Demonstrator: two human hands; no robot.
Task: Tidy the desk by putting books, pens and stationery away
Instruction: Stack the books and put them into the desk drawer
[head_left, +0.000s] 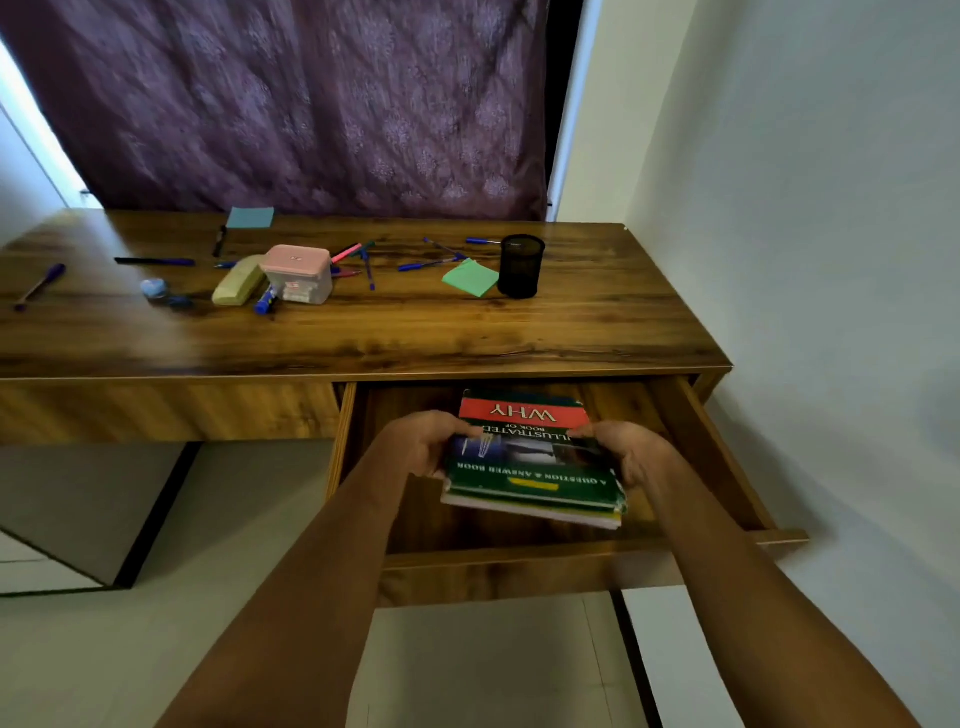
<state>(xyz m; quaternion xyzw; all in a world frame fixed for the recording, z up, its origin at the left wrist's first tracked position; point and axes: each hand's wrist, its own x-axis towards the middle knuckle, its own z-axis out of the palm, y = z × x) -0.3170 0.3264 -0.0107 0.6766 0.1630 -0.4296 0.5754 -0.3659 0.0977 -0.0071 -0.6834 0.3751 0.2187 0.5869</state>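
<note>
A: What do your hands hold?

B: Your left hand (423, 444) and right hand (631, 452) grip a stack of books (530, 457) from either side. The fingers of both hands curl round the edges, thumbs on the top cover. The top book is green and red, its title upside down to you.

A: Where is the stack?

B: It sits between your hands, above the open drawer (519, 564), tilted a little, its near edge lifted. You cannot tell whether its far edge touches the drawer floor.

A: And the rest of the stationery?

B: All beyond your fingers, up on the table (597, 332). Straight ahead of your right hand stands a black mesh pen cup (521, 266), with a green note pad (470, 278) just beside it on the left. Blue pens (426, 265) lie scattered behind the pad. Ahead and left of your left hand is a clear box (298, 275) with a pink lid. A yellow case (240, 280) and a blue marker (267, 300) lie against its left side, and a pink pen (345, 253) lies behind it. Farther left are a small blue thing (154, 288), too blurred to name, a dark pen (155, 261) and a purple pen (40, 286) near the table's left end. A blue note pad (250, 217) lies at the back edge, by the purple curtain (291, 104).
</note>
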